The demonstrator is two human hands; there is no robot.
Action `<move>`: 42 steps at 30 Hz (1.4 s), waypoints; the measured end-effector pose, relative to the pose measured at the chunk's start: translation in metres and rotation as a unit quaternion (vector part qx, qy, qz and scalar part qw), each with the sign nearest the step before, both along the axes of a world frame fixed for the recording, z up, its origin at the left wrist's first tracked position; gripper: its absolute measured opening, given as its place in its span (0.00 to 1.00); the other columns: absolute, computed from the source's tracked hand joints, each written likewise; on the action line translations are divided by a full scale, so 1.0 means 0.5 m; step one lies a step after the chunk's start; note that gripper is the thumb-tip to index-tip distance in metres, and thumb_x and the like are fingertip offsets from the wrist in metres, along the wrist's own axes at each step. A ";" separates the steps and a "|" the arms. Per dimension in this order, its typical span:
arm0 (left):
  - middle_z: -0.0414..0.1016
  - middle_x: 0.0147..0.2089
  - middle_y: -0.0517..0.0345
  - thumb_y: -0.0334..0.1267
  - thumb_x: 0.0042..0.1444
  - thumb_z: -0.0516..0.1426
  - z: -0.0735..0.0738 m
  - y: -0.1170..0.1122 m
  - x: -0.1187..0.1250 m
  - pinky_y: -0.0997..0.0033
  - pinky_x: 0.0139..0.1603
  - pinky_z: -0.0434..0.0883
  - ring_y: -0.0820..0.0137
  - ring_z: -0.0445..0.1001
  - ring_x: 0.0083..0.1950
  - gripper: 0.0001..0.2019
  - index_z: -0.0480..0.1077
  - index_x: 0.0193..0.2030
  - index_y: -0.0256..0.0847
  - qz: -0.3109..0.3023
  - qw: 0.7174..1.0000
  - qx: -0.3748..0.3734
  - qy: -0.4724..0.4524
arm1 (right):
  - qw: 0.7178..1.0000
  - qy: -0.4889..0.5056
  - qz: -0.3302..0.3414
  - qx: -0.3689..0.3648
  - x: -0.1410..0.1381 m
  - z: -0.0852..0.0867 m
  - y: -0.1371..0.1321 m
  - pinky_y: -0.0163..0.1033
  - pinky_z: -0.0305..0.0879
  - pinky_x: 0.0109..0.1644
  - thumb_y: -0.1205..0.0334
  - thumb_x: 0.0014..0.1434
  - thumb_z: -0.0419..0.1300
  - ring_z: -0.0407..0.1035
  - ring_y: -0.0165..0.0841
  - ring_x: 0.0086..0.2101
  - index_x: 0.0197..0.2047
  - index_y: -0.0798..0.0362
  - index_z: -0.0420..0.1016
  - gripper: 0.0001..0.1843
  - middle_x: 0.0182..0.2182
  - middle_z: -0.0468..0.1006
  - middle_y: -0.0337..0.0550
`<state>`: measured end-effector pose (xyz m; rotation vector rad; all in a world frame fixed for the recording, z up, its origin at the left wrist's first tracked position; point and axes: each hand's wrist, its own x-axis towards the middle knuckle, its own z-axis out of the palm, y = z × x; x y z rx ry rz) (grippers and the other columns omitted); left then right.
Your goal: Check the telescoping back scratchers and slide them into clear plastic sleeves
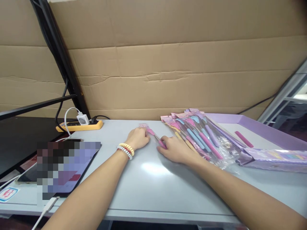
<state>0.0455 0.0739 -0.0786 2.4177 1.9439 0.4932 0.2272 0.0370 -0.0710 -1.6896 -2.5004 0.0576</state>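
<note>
A small pink packaged tool [153, 134] lies on the grey table [153, 185], between my two hands. My left hand [138, 138], with bead bracelets at the wrist, pinches its card end with closed fingers. My right hand [176, 149] grips its pink handle end, fingers curled. Just right of my right hand lies a fanned pile of similar packaged tools [196, 135] with pink, blue and purple handles in clear wrappers.
A purple tray [263, 129] holds a loose pink stick [244, 139]; a purple box [275, 158] lies before it. At left are a tablet [69, 166], a yellow power strip [80, 126] with a charger, and a black rack post. Cardboard lines the back.
</note>
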 end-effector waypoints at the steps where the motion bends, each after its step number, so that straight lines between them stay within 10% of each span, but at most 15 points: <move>1: 0.75 0.38 0.52 0.38 0.50 0.49 0.000 0.000 0.000 0.64 0.36 0.66 0.62 0.73 0.39 0.07 0.67 0.31 0.42 -0.003 1.000 -0.003 0.003 | 1.000 0.006 0.004 -0.008 0.001 0.001 0.001 0.38 0.51 0.31 0.46 0.58 0.47 0.71 0.43 0.35 0.41 0.54 0.69 0.21 0.35 0.77 0.51; 10: 0.72 0.45 0.47 0.37 0.51 0.49 0.005 0.006 -0.006 0.59 0.46 0.68 0.57 0.70 0.48 0.12 0.69 0.40 0.40 0.026 0.999 0.045 0.000 | 0.997 0.004 0.050 -0.064 0.031 0.011 0.026 0.37 0.56 0.35 0.40 0.60 0.43 0.70 0.40 0.38 0.47 0.51 0.70 0.27 0.35 0.77 0.49; 17: 0.65 0.57 0.49 0.45 0.58 0.45 -0.010 0.004 0.003 0.63 0.62 0.58 0.61 0.61 0.60 0.21 0.66 0.54 0.39 -0.149 0.989 0.022 -0.006 | 0.990 -0.021 0.125 -0.057 0.049 0.013 0.043 0.35 0.56 0.33 0.40 0.59 0.47 0.69 0.36 0.32 0.44 0.54 0.71 0.26 0.33 0.76 0.48; 42: 0.66 0.55 0.43 0.54 0.59 0.39 0.001 -0.011 0.044 0.61 0.57 0.61 0.59 0.65 0.56 0.28 0.66 0.53 0.37 -0.158 0.981 -0.038 0.102 | 0.989 -0.077 0.100 -0.081 0.038 0.045 0.034 0.36 0.56 0.34 0.41 0.53 0.54 0.70 0.35 0.35 0.40 0.52 0.73 0.23 0.35 0.77 0.43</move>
